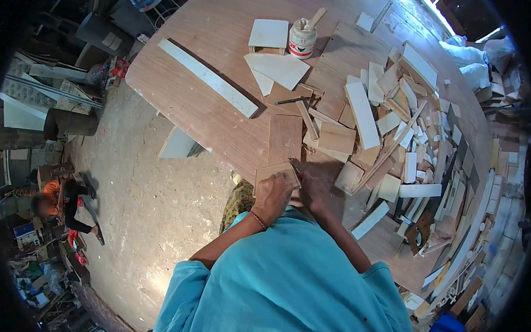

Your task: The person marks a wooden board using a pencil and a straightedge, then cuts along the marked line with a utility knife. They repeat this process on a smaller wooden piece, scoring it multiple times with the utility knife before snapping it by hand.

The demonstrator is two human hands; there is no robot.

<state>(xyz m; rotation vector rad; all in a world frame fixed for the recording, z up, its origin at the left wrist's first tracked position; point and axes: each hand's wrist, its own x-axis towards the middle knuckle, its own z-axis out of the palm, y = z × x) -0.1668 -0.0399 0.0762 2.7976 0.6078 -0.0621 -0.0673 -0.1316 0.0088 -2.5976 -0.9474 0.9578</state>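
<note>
My left hand (272, 195), with a beaded band at the wrist, is closed on a small brown wooden board (265, 173) at the table's near edge. Close beside it, my right hand (311, 190) is closed around a slim dark tool (295, 163) at the board's right edge; its kind is hard to make out. Just beyond the hands lies a flat brown wooden panel (285, 137). Farther up, a black pen-like tool (293, 100) rests near thin wood strips (309, 119) and a pale block (336, 137).
On the wooden table (206, 23) stand a glue jar (302, 41) with a stick in it and a small white-topped box (267, 36). A long white strip (207, 77) lies left. Scrap wood (404, 115) piles up right. At far left a person (65, 203) sits low.
</note>
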